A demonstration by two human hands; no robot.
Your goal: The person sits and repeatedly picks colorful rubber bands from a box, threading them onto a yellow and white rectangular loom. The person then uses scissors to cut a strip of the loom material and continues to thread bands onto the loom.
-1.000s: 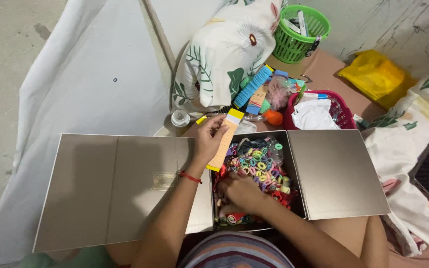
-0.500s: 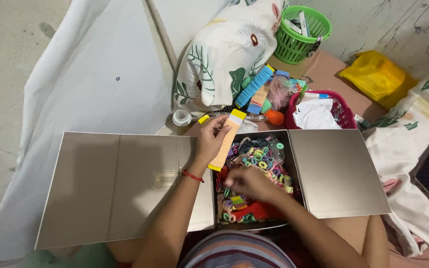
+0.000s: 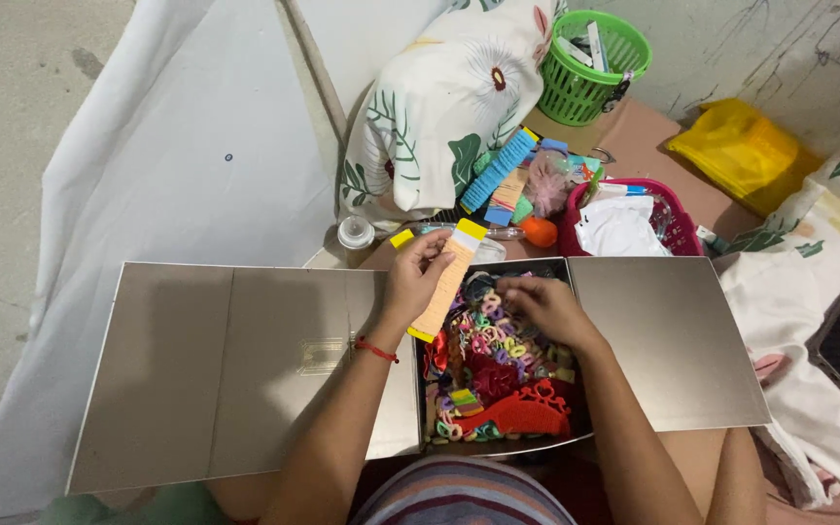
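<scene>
Left hand (image 3: 412,282): fingers closed on a long orange card with yellow ends (image 3: 447,279), pinched near its far end. The card's long axis runs from far-right down to near-left, and its lower end hangs over the left edge of the open box (image 3: 498,442).

Right hand (image 3: 543,306): fingers curled down into the far part of the box, tips buried in the small coloured hair bands (image 3: 488,335). Cannot tell whether a band is actually pinched.

The bands lie directly under and to the left of the right fingers, between the two hands; the right hand is nearer. A red comb-like piece (image 3: 527,413) sits at the near end of the box.

Box flaps spread flat left (image 3: 235,360) and right (image 3: 663,335). Beyond: pink basket (image 3: 678,228), green basket (image 3: 585,92), floral pillow (image 3: 439,107).
</scene>
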